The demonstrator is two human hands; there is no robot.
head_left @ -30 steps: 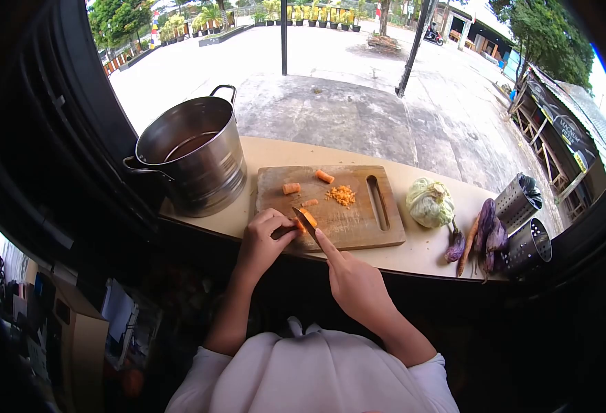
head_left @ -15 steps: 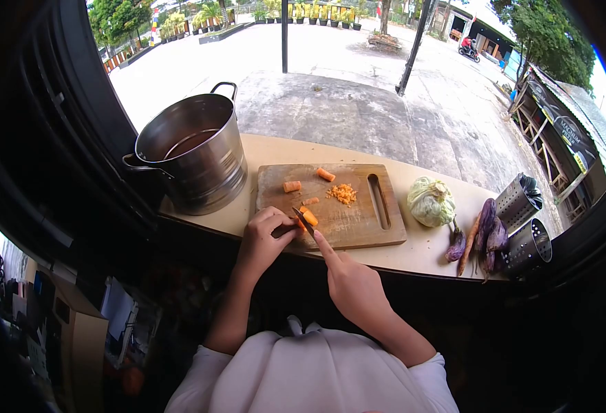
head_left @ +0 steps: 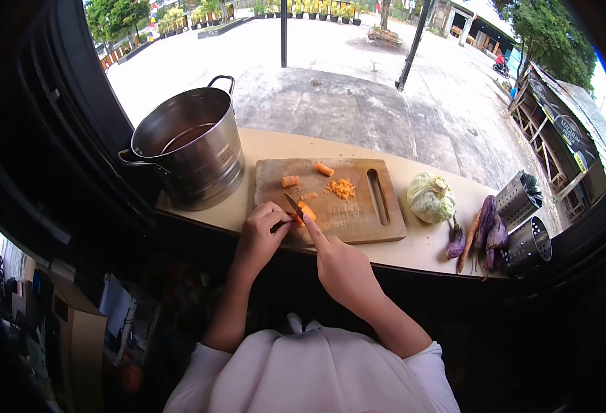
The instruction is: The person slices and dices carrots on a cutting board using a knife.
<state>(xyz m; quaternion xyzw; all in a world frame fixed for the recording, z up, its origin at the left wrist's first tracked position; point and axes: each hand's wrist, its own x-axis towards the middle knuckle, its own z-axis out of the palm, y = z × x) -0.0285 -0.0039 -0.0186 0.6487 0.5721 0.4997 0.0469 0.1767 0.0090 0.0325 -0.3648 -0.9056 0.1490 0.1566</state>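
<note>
An orange carrot piece [head_left: 307,212] lies on the brown wooden cutting board [head_left: 351,227], at the fingertips of the left hand [head_left: 258,228], its grip narrow around one end; the right hand [head_left: 341,267] grips the dark-bladed knife [head_left: 293,205] against it; beside the board, a tall silver metal pot [head_left: 210,168] holds brownish liquid [head_left: 187,138]; outside, a black banner [head_left: 572,136] reads "MAGNUM FILTER".

- we look over a pale surface [head_left: 275,143], its far edge gently curved
- beyond that edge we see blotchy grey concrete [head_left: 330,103] in bright daylight
- we have two dark posts [head_left: 283,34] ahead, potted plants [head_left: 310,9] behind
- below the near left corner, we find a cardboard box [head_left: 84,344] in shadow
</note>
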